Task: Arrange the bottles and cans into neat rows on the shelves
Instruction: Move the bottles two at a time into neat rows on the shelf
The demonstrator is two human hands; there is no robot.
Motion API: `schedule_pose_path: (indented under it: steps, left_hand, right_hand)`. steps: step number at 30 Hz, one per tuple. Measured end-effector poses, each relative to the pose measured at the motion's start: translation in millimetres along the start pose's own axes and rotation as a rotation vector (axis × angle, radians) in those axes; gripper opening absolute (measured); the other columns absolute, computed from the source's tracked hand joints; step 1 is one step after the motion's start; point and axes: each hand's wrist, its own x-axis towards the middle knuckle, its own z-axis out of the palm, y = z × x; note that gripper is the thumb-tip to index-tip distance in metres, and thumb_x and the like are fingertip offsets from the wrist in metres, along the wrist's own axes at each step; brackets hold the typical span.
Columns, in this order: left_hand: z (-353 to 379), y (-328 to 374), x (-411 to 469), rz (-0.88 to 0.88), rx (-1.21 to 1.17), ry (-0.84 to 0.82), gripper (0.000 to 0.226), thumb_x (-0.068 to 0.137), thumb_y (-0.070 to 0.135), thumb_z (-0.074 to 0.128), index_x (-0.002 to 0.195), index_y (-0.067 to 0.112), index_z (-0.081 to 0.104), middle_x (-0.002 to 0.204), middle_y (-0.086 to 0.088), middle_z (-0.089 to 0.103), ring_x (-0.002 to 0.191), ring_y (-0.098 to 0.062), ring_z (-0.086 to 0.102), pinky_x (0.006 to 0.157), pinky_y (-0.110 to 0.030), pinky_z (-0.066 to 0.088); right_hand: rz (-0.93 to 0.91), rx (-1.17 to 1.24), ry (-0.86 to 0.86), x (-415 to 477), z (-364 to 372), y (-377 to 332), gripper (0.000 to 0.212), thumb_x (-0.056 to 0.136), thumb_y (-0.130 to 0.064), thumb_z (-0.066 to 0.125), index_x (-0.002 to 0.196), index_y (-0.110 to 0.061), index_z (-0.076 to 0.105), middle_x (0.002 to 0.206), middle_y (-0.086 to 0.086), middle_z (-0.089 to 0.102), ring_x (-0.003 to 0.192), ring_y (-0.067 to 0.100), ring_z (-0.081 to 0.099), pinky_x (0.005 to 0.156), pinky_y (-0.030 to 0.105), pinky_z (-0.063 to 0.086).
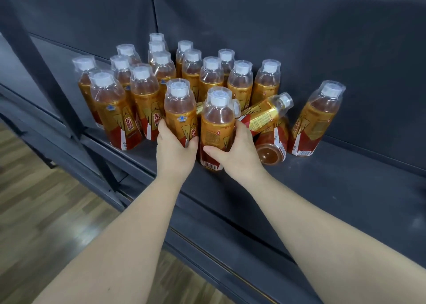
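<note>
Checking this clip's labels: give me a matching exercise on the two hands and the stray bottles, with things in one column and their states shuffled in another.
Things
1. left hand
2. right hand
3. rightmost bottle
4. bottle showing its brown base

States
A. lies on its side
B. grips the bottle with a barcode near its foot
C. stands apart from the others
D. grips the bottle with a blue emblem facing the camera

Pairs: 1-D, 2-B, 3-C, 4-A

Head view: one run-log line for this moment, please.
left hand grips left bottle | right hand grips right bottle | toppled bottles beside right hand
</note>
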Motion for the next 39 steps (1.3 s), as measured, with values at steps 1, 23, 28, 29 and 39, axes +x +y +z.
schedule_pose_path:
  steps: [1, 23, 28, 29, 39]
  left_hand:
    - [1, -1, 3, -0.002, -0.008, -0.005, 0.089, 0.084, 0.032, 0.076, 0.152, 0.018, 0.022, 0.145, -0.008, 0.047, 0.13, -0.029, 0.049, 0.105, -0.049, 0.046]
    - [-12, 10, -23, 0.065, -0.02, -0.052, 0.079, 0.079, 0.048, 0.077, 0.141, 0.023, 0.035, 0.131, 0.001, 0.057, 0.117, -0.023, 0.058, 0.096, -0.049, 0.052]
    - [-4, 28, -52, 0.115, -0.041, -0.111, 0.071, 0.08, 0.049, 0.076, 0.136, 0.026, 0.039, 0.127, 0.005, 0.059, 0.114, -0.019, 0.059, 0.094, -0.044, 0.053]
    - [-1, 32, -58, 0.119, -0.048, -0.127, 0.07, 0.079, 0.051, 0.076, 0.134, 0.027, 0.04, 0.125, 0.006, 0.059, 0.113, -0.018, 0.06, 0.093, -0.045, 0.054]
    - [45, 89, -145, 0.222, -0.12, -0.333, 0.066, 0.078, 0.05, 0.077, 0.129, 0.031, 0.04, 0.124, 0.008, 0.059, 0.113, -0.017, 0.059, 0.096, -0.046, 0.053]
  right_hand:
    - [-0.006, 0.001, 0.01, 2, 1, -1, 0.095, 0.073, -0.047, 0.082, 0.149, -0.024, 0.031, 0.142, -0.001, 0.044, 0.134, 0.017, 0.041, 0.11, 0.045, 0.042]
    - [0.035, 0.134, 0.069, -32, -18, -8, 0.07, 0.081, -0.037, 0.08, 0.138, -0.031, 0.039, 0.125, -0.015, 0.054, 0.116, 0.004, 0.053, 0.096, 0.028, 0.048]
    - [0.054, 0.151, 0.132, -58, -47, -4, 0.064, 0.082, -0.034, 0.08, 0.132, -0.036, 0.04, 0.125, -0.015, 0.056, 0.117, 0.005, 0.055, 0.097, 0.03, 0.049]
    - [0.059, 0.15, 0.149, -65, -55, -2, 0.064, 0.082, -0.033, 0.081, 0.131, -0.037, 0.04, 0.124, -0.015, 0.057, 0.116, 0.004, 0.056, 0.096, 0.029, 0.05]
    - [0.197, 0.122, 0.347, -145, -150, 27, 0.069, 0.082, -0.033, 0.08, 0.137, -0.03, 0.039, 0.118, -0.014, 0.059, 0.106, 0.007, 0.059, 0.089, 0.03, 0.053]
